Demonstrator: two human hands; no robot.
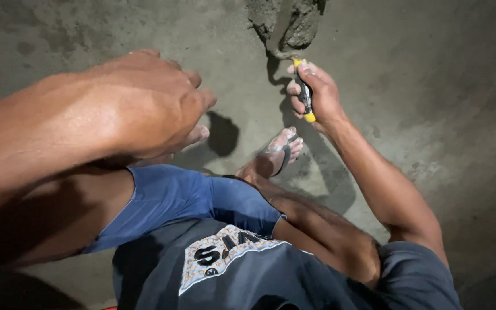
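**Trowel in my right hand, left hand free**

My right hand (311,95) was closed around the black and yellow handle of a trowel (304,92), at about one o'clock from my foot (279,152). Its blade met a heap of wet mortar (285,26) at twelve o'clock. My left hand (156,103) hovered at ten o'clock, fingers loosely curled, holding nothing, above the grey cement floor (431,86).

The trowel (294,28) blade (mortar-caked) runs off the top edge.

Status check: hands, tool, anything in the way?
Right hand gripping trowel handle, blade in wet cement. Left hand raised, empty. Sandalled foot near trowel.
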